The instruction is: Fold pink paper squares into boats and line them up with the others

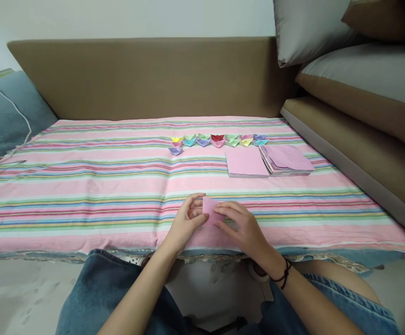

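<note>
Between my two hands is a small folded piece of pink paper (211,212), held near the front edge of the striped cloth. My left hand (188,217) pinches its left side, with the thumb on the near face. My right hand (238,220) grips the right side between thumb and fingers. Beyond them stand several small folded paper boats (218,141) in rows, in yellow, green, blue, red, pink and purple. One purple boat (175,151) sits in front at the left end of the rows.
A flat stack of pink paper (246,163) lies beside a looser, mixed-colour paper stack (288,159) to the right. The striped cloth (66,186) covers the seat. Cushions (359,83) pile up on the right, and a white cord (19,111) hangs at the far left.
</note>
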`<state>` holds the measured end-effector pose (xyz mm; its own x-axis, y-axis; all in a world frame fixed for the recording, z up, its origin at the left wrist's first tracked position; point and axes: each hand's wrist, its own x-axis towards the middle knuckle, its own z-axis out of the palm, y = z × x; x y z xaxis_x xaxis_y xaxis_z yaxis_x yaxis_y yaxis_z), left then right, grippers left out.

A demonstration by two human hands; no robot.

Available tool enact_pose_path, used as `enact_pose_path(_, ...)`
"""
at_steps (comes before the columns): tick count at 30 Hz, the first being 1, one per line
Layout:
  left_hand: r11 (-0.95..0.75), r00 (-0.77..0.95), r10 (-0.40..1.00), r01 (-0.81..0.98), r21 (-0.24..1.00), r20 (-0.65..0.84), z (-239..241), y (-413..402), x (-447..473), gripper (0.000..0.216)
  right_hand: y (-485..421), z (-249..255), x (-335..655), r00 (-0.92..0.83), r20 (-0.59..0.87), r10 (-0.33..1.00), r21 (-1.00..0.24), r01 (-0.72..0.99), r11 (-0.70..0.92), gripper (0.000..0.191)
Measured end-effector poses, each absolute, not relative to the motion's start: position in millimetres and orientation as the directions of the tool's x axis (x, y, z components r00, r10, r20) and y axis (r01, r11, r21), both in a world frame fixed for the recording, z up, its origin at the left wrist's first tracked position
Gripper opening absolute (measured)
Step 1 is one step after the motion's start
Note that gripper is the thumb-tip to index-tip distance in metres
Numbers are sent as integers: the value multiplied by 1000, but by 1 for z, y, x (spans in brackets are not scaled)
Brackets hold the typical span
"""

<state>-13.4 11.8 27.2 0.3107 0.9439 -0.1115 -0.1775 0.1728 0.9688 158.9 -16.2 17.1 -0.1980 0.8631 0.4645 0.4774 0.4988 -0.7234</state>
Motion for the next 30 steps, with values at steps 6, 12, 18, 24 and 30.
enact_pose_path(6, 99, 402, 915, -168, 981, -23, 38, 3, -9, 32, -25, 25, 148, -161, 189, 969, -982, -59, 182, 28)
enact_pose_path(12, -338, 304, 918, 266, 903, 254, 35, 9, -15, 15, -14, 14, 159, 19, 7, 1000, -996, -84, 9, 21)
enact_pose_path(18, -102, 472, 878, 331, 938, -71, 19, 23, -19, 13, -5, 1, 171, 36, -9, 999, -991, 134, -14, 23)
enact_pose_path(24, -305, 448, 893, 538, 786, 41, 11, 19, -13, 11, -4, -2, 175, 23, 169, 985, -827, 547, 129, 19)
enact_pose_path(30, -574, 532, 810, 628, 526, 248, 10, 12, -15, 16, -6, -5, 180, -223, 407, 886, -582, 684, 440, 21)
